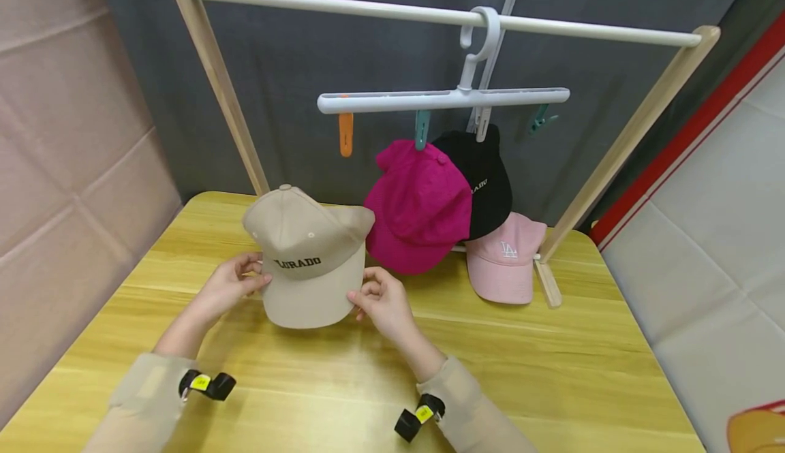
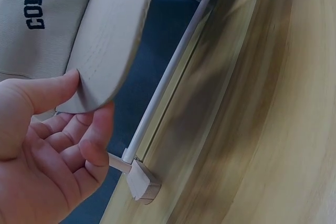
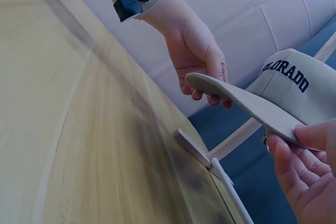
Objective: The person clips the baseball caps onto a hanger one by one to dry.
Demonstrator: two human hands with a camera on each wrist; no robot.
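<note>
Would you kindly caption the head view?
Both hands, left hand and right hand, hold a beige cotton cap by its brim.

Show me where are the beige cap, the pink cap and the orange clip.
beige cap (image 1: 303, 235), head view, front panel.
pink cap (image 1: 504, 262), head view, crown.
orange clip (image 1: 346, 134), head view, its body.

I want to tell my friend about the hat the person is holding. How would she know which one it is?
Find the wooden rack standing on the yellow table. In front of it, the left hand and the right hand pinch the brim of a beige cap. It says COLORADO in dark letters, and unlike the magenta cap, black cap and pink cap, it is held up in front.
</note>
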